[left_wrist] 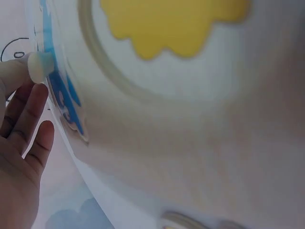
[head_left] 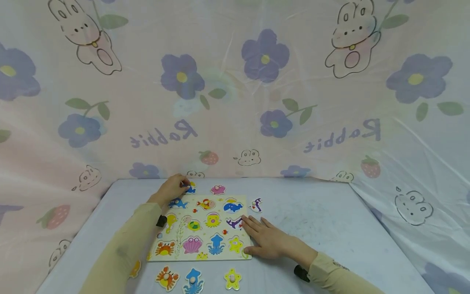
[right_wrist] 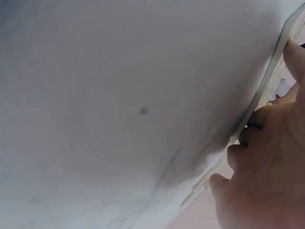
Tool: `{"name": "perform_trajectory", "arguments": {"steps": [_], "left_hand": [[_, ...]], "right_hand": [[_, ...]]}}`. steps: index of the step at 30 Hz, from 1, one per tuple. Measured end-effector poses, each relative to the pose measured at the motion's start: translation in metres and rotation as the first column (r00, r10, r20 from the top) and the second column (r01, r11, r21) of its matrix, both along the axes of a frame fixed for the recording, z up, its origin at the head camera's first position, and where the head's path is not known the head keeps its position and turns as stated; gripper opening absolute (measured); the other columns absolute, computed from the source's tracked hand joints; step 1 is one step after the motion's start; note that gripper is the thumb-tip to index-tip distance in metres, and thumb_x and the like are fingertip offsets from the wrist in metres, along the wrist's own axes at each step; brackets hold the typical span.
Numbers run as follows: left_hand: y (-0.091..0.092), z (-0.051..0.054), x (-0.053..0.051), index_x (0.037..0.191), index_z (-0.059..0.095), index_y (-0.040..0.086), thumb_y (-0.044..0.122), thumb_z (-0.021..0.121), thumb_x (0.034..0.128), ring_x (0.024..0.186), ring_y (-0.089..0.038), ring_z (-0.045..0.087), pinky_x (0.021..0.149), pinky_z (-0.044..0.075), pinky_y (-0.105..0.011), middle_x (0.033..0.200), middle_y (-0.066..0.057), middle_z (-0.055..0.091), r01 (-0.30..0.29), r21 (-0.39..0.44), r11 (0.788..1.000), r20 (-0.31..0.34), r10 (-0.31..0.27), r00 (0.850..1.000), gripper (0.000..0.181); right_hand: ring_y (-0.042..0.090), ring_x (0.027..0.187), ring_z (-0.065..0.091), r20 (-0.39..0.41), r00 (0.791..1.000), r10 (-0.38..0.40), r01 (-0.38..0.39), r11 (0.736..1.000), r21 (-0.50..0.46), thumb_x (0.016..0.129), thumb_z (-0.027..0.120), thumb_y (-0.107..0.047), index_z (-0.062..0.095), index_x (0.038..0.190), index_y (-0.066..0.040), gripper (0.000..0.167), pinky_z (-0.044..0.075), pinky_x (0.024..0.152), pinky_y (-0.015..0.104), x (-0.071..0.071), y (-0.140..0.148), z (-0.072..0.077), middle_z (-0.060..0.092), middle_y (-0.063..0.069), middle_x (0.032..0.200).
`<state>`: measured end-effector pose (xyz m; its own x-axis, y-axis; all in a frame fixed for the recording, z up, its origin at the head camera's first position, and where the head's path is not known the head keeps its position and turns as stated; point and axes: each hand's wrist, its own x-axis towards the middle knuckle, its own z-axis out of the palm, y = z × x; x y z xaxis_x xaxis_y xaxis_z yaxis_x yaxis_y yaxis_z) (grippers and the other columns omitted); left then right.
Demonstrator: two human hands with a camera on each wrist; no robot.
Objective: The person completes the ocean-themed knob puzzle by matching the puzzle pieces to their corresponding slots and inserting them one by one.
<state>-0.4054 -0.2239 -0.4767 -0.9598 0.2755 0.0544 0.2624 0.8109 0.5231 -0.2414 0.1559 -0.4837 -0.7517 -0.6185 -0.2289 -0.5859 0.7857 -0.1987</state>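
Note:
A cream puzzle board (head_left: 183, 257) printed with sea animals lies on the white table. Beyond its far left corner the left hand (head_left: 172, 188) is at a blue whale piece (head_left: 191, 190). In the left wrist view, the thumb and a finger of the left hand (left_wrist: 21, 124) pinch a pale knob (left_wrist: 37, 67) above a blue shape. The right hand (head_left: 269, 241) rests at the board's right edge with its fingers spread and holds no piece. In the right wrist view, the right hand (right_wrist: 267, 162) touches the board's edge (right_wrist: 267, 86).
A pink shell piece (head_left: 218, 189) lies beyond the board and a purple piece (head_left: 256, 205) to its right. On the near side are a crab piece (head_left: 167, 278), a squid piece (head_left: 193, 281), a starfish piece (head_left: 233, 279) and an orange piece (head_left: 135, 269) partly behind the left sleeve.

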Motion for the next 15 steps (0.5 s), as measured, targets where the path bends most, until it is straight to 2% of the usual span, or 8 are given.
{"name": "perform_trajectory", "arguments": {"steps": [15], "left_hand": [[0.0051, -0.0004, -0.0008, 0.112, 0.072, 0.005, 0.012, 0.066, 0.1027, 0.095, -0.025, 0.059, 0.090, 0.050, -0.046, 0.109, -0.010, 0.063, -0.028, -0.014, 1.000, 0.037, 0.028, 0.999, 0.013]], "right_hand": [[0.026, 0.160, 0.015, 0.000, 1.000, -0.010, 0.010, 1.000, 0.013, 0.099, 0.048, -0.070, 0.026, 0.165, -0.014, 0.089, 0.015, 0.126, 0.056, 0.0000, -0.0003, -0.0009, 0.014, 0.001, 0.174]]}}
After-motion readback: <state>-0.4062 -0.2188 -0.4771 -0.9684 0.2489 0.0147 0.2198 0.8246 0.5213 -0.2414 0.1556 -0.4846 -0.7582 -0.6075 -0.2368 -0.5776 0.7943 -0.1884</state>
